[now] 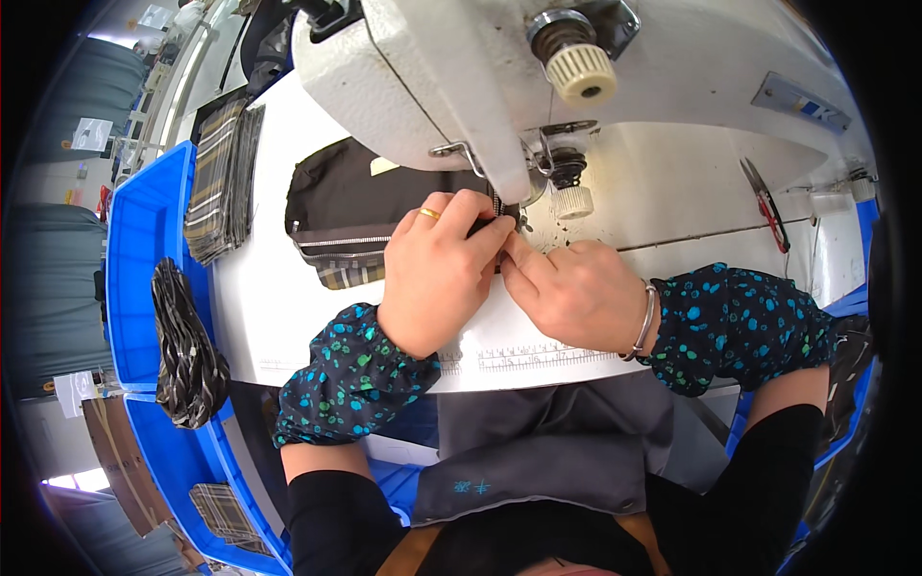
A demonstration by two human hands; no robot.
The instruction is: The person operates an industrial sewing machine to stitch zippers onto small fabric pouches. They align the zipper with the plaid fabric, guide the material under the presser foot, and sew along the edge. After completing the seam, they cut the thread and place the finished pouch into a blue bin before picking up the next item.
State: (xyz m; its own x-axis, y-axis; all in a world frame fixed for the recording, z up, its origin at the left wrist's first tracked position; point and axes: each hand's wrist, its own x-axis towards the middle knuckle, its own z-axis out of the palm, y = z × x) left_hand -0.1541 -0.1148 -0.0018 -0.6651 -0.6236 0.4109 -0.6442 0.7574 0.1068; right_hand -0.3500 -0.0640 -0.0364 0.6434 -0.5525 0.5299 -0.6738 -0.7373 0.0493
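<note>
A dark fabric piece (336, 197) with a pale-edged zipper strip (351, 242) and a plaid band (351, 276) lies on the white sewing table. Its right end reaches under the head of a white sewing machine (408, 86). My left hand (434, 274), wearing a ring, is closed over that end, its fingertips beside the needle area. From the right, my right hand (584, 296) pinches the same end, and its fingertips meet those of the left. The fingers hide the exact spot they grip and most of the presser foot.
Red-handled scissors (766, 206) lie on the table at right. Stacked plaid pieces (223, 182) stand at far left by a blue bin (144, 278). A bundle of dark strips (184, 350) hangs over the bin edge. A printed ruler (538, 357) runs along the front edge.
</note>
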